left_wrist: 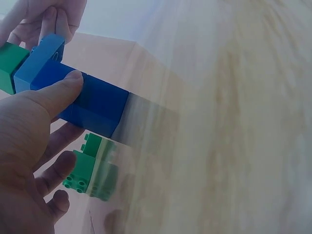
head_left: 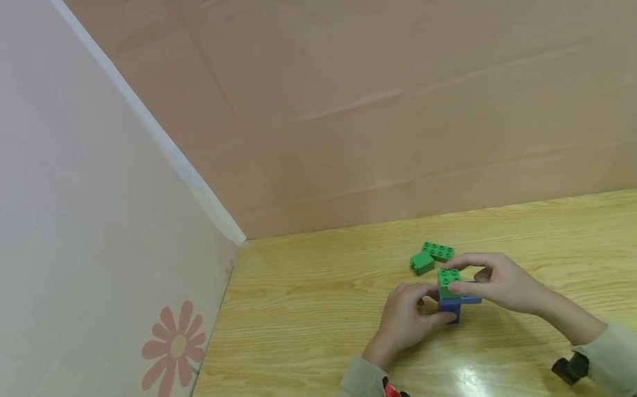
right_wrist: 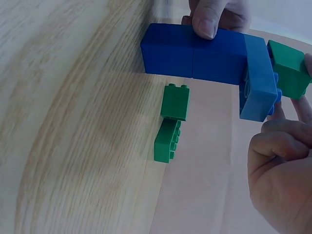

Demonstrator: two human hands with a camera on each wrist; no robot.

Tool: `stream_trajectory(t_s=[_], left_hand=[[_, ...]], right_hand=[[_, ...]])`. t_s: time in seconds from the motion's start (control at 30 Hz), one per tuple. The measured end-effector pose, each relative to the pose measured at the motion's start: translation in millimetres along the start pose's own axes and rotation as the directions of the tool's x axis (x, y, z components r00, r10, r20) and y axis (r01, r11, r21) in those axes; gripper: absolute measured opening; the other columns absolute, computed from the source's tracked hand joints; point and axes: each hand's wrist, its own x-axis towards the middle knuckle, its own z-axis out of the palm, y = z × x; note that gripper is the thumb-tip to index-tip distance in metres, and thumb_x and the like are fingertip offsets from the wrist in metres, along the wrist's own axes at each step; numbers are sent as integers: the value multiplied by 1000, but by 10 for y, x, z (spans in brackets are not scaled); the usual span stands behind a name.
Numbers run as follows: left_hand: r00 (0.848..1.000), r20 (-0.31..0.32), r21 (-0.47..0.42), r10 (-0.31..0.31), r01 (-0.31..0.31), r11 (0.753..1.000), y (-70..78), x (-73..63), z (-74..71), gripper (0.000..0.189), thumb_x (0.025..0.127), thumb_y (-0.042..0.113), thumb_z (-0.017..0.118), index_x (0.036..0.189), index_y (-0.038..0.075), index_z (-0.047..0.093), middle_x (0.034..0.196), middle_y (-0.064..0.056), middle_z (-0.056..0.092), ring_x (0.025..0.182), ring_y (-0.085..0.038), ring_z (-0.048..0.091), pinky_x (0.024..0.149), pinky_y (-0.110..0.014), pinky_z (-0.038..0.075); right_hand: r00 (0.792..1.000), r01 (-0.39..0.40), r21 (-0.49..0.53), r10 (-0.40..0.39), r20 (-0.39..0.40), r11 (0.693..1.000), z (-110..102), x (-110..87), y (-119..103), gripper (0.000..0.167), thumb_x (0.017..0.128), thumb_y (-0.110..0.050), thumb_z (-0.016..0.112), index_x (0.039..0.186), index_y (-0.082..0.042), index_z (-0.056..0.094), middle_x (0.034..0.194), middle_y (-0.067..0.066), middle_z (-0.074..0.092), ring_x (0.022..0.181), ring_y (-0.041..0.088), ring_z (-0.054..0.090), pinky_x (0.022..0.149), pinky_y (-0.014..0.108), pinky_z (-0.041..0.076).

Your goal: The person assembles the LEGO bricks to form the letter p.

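Two dark blue bricks (right_wrist: 168, 53) (right_wrist: 219, 56) stand stacked on the table, topped by a lighter blue brick (right_wrist: 261, 87) that juts out to the right. My left hand (head_left: 404, 321) grips this column from the left, its thumb (left_wrist: 63, 90) against the dark blue side. Between thumb and fingers, my right hand (head_left: 510, 282) pinches a green brick (head_left: 449, 282) with studs on top. In the right wrist view this green brick sits slightly tilted at the lighter blue brick's studs, some of which show between them.
Just beyond the hands on the wooden table (head_left: 308, 284) lie two loose green bricks: a small block (head_left: 422, 264) and a longer one (head_left: 441, 250) touching or close behind it. A tan wall (head_left: 399, 72) closes the far edge, and a flowered panel (head_left: 83, 266) borders the left.
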Motion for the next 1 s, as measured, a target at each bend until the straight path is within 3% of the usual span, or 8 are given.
stream_trajectory(t_s=[0.13,0.2,0.3,0.37,0.43,0.53,1.0], left_hand=[[1000,5,3,0,0,1000,10,-2,-8,38,88,43,84,121,27,73,107,22,68,93,-3,54,79,-14,41],[1000,11,2,-4,4,1000,15,-3,-12,38,88,44,84,122,27,73,107,22,68,92,-3,54,79,-15,41],[1000,14,-1,-11,11,1000,15,-3,-15,38,88,45,83,122,28,73,106,24,68,92,-2,54,78,-15,41],[1000,11,-1,-13,13,1000,14,-3,-17,38,88,45,83,121,28,73,106,24,68,92,-2,54,77,-15,40],[1000,9,-2,-6,6,1000,12,-1,-18,38,88,44,83,121,28,73,106,24,68,92,-2,54,77,-15,41],[1000,9,-11,5,-5,1000,11,5,-19,37,88,43,84,121,27,73,106,22,69,92,-3,55,78,-15,41],[1000,12,-17,5,-5,1000,-32,15,4,35,88,44,84,118,31,74,104,26,66,92,-3,55,78,-16,42]], right_hand=[[1000,-7,-6,7,-11,1000,10,-1,-8,32,97,-15,76,128,-14,72,126,12,65,46,0,31,41,29,38],[1000,-18,-9,17,-15,1000,18,-2,-19,32,95,-16,77,127,-15,73,101,2,68,45,1,30,40,29,37],[999,-23,-27,23,-23,999,22,0,-39,32,95,-18,79,126,-16,73,95,-3,67,44,1,29,40,29,37],[999,-28,-34,28,-19,999,21,3,-49,32,95,-19,79,126,-17,73,97,2,69,44,1,30,40,29,38],[1000,-29,-33,29,-11,999,18,3,-56,31,95,-19,78,126,-16,73,124,12,68,44,1,31,41,29,39],[999,-34,-20,34,-1,999,16,-1,-62,31,96,-18,77,127,-15,72,132,21,63,44,1,31,41,29,39],[998,-55,-5,55,42,998,2,9,-90,31,97,-20,75,128,-16,71,127,15,66,44,3,34,42,29,39]])
